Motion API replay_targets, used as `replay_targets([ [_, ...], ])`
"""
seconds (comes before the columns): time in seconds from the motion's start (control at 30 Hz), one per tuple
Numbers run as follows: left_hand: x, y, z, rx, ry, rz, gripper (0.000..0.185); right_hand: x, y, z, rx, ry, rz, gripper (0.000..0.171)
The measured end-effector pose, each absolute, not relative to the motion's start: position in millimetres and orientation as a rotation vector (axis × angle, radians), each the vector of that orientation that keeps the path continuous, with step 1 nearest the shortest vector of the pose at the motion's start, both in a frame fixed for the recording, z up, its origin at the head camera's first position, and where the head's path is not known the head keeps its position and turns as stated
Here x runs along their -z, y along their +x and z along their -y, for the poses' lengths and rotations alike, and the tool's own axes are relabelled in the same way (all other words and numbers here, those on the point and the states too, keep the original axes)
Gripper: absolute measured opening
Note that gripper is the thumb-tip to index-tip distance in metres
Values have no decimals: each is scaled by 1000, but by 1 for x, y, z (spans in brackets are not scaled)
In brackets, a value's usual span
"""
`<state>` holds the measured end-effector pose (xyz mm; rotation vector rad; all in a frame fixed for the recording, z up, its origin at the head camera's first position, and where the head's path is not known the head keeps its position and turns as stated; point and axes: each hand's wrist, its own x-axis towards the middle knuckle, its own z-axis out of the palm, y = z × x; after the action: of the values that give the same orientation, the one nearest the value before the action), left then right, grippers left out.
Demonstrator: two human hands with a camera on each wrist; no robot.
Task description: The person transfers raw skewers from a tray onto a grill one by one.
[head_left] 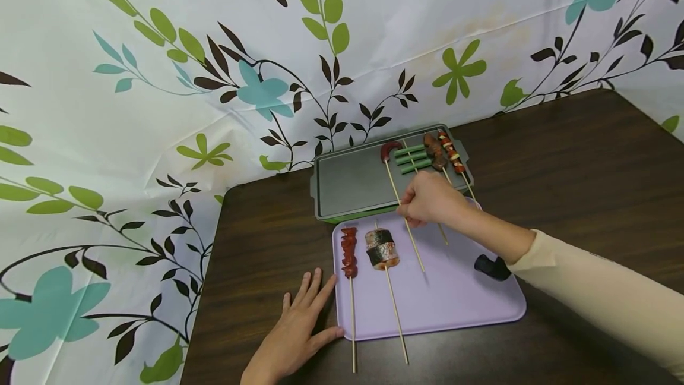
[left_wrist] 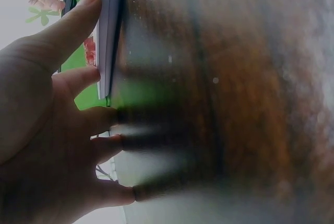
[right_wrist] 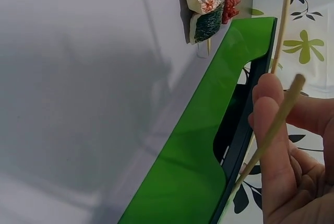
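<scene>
Left hand (head_left: 299,328) flat, fingers spread on the dark wooden table (head_left: 256,242), touching the lilac plastic tray's (head_left: 459,308) left edge. Two skewers wait on the tray: red meat skewer (head_left: 350,252) and fish-slice skewer (head_left: 382,248). Right hand (head_left: 430,199) pinches the red sausage skewer (head_left: 392,151), its tip on the grey grill plate (head_left: 347,183). Three more already at the plate's right end. Judging: roughly halfway.

I note a dark wood table (head_left: 561,153) lower right; a leaf-print curtain (head_left: 160,76) fills upper left.
</scene>
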<state>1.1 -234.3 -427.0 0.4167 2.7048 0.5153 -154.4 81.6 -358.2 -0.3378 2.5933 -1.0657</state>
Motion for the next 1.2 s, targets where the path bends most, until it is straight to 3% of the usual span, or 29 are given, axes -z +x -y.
replay_targets([
  [0.4,427,-1,234,-512,420,-2699,88,353,-145,-93,1089,-387,-2607,19],
  [0.77,427,0,234,-510,404,-2692,88,344,-104,-109,1239,-481,-2489,14],
  [1.2,427,1,233,-525,443,-2718,86,392,-50,-116,1295,-578,-2223,11],
])
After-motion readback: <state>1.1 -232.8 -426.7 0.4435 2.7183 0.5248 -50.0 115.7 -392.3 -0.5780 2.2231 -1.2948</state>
